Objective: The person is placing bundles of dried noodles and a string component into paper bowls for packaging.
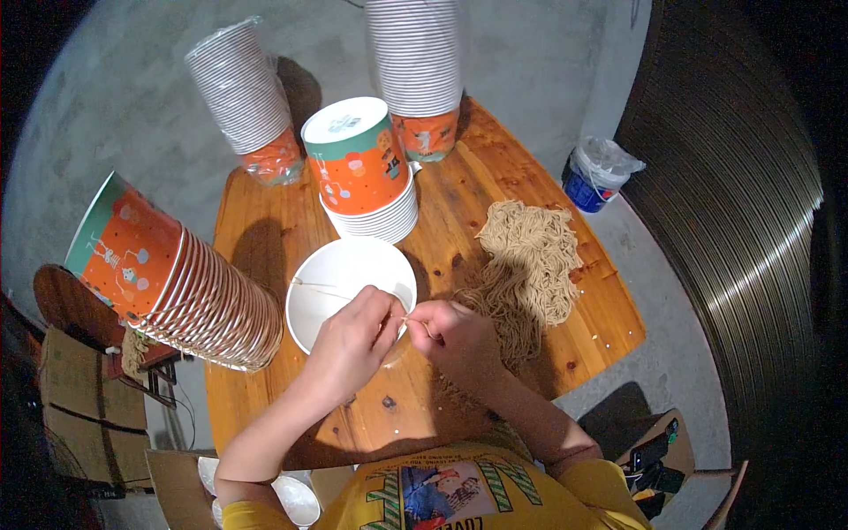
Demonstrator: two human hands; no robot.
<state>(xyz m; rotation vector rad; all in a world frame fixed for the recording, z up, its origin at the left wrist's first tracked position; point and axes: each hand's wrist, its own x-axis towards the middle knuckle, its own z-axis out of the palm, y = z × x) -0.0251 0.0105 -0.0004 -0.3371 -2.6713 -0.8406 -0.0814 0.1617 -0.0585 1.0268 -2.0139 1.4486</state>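
Note:
Both hands meet over the near right rim of a white paper bucket point(311, 311), whose open mouth faces up. My left hand point(355, 337) is closed, its fingers pinching a thin tan cord point(311, 283). Close beside it, my right hand point(452, 337) is also closed, with a short bit of the cord showing at its fingertips. The cord runs across the bucket's mouth to its left side. Part of it is hidden by my fingers, so I cannot tell whether it is knotted. A heap of tan cords point(530, 256) lies to the right of my right hand.
Upside-down orange and green paper buckets point(362, 177) are stacked behind the white one. A leaning stack with cords point(190, 283) stands left. Two plastic-wrapped stacks point(238, 88) point(415, 62) rise at the table's far edge. A blue-and-white pail point(590, 184) stands on the floor.

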